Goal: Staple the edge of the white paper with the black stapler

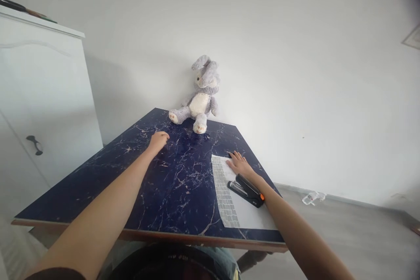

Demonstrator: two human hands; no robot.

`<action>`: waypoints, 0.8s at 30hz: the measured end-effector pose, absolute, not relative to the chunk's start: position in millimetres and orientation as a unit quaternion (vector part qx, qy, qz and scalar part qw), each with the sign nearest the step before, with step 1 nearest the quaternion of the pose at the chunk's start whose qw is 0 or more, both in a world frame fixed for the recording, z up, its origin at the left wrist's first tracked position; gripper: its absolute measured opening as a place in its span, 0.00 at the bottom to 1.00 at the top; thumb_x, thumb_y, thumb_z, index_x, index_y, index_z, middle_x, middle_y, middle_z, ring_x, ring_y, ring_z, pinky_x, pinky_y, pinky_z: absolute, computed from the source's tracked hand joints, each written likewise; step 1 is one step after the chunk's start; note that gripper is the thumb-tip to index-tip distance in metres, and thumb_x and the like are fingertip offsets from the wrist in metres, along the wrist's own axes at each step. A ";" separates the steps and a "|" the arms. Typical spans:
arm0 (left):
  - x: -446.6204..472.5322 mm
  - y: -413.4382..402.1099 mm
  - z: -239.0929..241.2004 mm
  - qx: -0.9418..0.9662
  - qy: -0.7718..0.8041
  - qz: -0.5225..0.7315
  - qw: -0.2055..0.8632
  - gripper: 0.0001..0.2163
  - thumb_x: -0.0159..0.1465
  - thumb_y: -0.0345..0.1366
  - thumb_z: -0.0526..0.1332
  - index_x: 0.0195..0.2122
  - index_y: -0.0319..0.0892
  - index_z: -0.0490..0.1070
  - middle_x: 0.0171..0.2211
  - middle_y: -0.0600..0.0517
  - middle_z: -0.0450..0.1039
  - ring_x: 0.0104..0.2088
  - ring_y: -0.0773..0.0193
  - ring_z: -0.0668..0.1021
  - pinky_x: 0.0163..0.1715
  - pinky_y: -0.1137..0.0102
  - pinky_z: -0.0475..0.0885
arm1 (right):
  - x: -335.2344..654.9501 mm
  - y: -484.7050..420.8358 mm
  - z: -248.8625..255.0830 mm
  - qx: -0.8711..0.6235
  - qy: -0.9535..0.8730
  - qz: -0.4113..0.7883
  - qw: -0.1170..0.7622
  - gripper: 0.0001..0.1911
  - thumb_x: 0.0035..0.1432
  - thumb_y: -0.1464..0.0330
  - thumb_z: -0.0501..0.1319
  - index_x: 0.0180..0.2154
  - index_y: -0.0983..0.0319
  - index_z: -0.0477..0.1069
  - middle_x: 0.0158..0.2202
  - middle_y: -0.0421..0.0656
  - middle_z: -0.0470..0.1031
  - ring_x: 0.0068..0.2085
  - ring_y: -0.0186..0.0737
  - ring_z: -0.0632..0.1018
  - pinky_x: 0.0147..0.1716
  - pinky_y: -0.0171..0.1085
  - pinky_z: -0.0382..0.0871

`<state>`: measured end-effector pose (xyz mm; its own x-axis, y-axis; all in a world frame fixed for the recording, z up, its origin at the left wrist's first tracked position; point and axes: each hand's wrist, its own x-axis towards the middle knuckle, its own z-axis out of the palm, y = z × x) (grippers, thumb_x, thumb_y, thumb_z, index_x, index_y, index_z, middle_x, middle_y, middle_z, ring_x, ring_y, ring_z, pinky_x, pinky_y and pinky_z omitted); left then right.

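My left hand (159, 141) rests on the dark blue marbled table (183, 183) with its fingers curled in; nothing shows in it. Flat on the upper part of a white paper sheet (252, 216) lies my right hand (241, 165), fingers stretched out. A small dark thing, too little of it showing to name, pokes out by those fingertips. Beside my right wrist, a black stapler (246, 190) with an orange spot lies on the sheet. Greyish, brick-like printed strips (224, 197) run along the sheet's left side.
A grey and white plush rabbit (200, 103) sits at the table's far end against the wall. To the left stands a white cabinet (46, 87) with a dark handle. A crumpled clear plastic item (313, 197) lies on the floor at right.
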<state>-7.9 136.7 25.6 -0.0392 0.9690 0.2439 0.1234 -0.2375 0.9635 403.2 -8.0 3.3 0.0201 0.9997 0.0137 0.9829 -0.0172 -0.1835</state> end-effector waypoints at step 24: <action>-144.3 127.9 61.2 0.126 -0.308 0.784 0.524 0.18 0.62 0.32 0.52 0.24 0.44 0.37 0.25 0.58 0.28 0.22 0.71 0.37 0.18 0.72 0.36 | 102.9 117.7 15.5 -0.542 -0.818 0.060 0.180 0.28 0.73 0.59 0.44 0.69 0.57 0.54 0.75 0.44 0.40 0.74 0.48 0.40 0.65 0.72 0.28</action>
<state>-144.3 127.9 61.2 -0.4190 0.7439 0.5206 -0.8993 -0.2607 -0.3512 102.9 117.7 15.5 -0.3464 0.9093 0.2306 0.8663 0.4044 -0.2933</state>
